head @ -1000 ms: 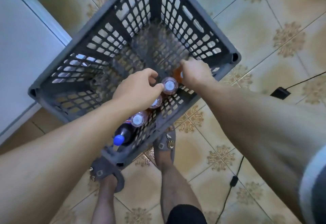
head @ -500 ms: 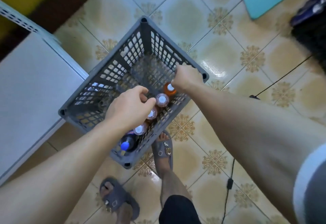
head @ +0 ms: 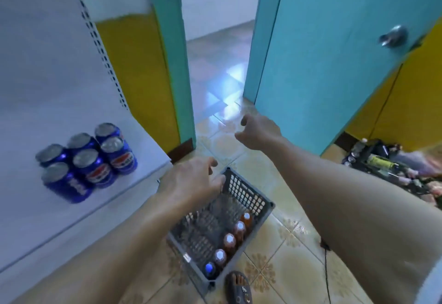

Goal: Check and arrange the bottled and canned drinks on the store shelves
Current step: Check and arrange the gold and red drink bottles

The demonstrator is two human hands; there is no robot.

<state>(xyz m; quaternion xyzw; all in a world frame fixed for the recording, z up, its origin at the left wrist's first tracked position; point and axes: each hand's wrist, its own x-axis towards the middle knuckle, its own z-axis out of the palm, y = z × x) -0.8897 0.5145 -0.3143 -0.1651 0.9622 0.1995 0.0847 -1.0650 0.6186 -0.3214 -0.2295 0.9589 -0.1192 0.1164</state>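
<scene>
The left hand (head: 191,181) and right hand (head: 258,131) hover loosely spread, holding nothing, above and beyond the crate (head: 248,193). Bottles (head: 229,239) line its right wall; cans (head: 91,162) stand left of it. A hurried reach could topple the bottles.

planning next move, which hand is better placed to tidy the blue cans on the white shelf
Probably left: the left hand is empty beside the white metal shelf holding the blue cans; the right hand is farther right.

I see patterned beige floor tiles (head: 282,268) below me, yellow walls (head: 134,69), a teal door (head: 323,52) with a metal knob (head: 392,36) standing open, and light glaring off the floor beyond.
</scene>
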